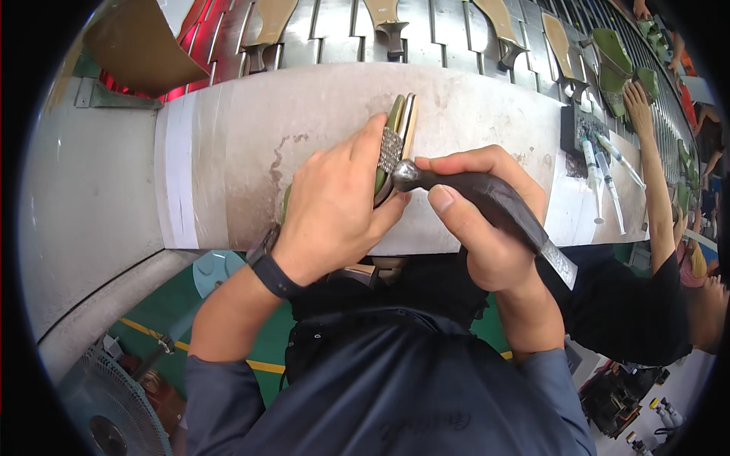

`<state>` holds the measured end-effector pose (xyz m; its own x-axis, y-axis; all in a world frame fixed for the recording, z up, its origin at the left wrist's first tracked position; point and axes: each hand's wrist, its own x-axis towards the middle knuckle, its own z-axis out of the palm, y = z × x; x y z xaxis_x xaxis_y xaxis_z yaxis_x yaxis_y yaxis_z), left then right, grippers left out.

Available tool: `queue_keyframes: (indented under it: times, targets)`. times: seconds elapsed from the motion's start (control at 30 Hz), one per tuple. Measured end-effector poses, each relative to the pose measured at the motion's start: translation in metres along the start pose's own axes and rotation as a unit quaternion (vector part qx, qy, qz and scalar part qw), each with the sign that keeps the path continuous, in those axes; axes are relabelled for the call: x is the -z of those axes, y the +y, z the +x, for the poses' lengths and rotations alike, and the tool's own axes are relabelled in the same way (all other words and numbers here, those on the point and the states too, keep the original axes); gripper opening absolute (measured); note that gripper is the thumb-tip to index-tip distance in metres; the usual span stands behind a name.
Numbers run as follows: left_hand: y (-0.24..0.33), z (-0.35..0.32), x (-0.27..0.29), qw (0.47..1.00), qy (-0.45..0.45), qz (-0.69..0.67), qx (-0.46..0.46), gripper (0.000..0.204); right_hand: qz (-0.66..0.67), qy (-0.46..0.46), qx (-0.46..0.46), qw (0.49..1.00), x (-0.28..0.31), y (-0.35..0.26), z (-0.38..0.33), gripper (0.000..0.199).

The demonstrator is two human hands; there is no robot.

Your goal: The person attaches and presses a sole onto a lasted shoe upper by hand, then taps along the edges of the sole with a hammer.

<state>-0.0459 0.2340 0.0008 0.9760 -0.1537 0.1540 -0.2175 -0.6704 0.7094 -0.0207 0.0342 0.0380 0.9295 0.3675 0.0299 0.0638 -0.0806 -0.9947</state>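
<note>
My left hand (331,190) is closed around a green shoe (395,114) with a band of glittering stones and a pale tan sole, tilted on its side above the bench. Part of the shoe is hidden under my fingers. In my right hand (498,216) is a dark curved metal hand tool (494,199), hammer-like, with a shiny rounded knob at one end and a flat, bright blade-like end at the other. The knob rests against or very near the shoe by the stone band; I cannot tell if they touch.
A pale worn bench top (228,182) lies under my hands. Beyond it, a metal slat conveyor (433,38) carries soles with heels (498,26) and green shoes (610,61). Right, several syringes (606,182) lean from a dark block (572,129). A co-worker's arm (655,167) reaches over the conveyor.
</note>
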Motion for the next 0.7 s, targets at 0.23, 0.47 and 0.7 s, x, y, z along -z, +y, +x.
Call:
queue_keyframes:
  times: [0.23,0.47,0.7]
  targets:
    - [0.004,0.001,0.007,0.999,-0.022,0.031,0.007,0.079,0.038,0.083,0.001,0.996,0.014,0.023,0.077,0.015]
    - [0.008,0.008,0.031,0.991,0.098,-0.092,0.000,0.092,0.070,0.108,-0.044,0.991,0.034,0.077,0.081,0.015]
    - [0.050,0.004,0.072,0.961,0.133,-0.196,-0.140,0.072,0.068,0.071,-0.053,0.994,0.012,0.024,0.019,0.018]
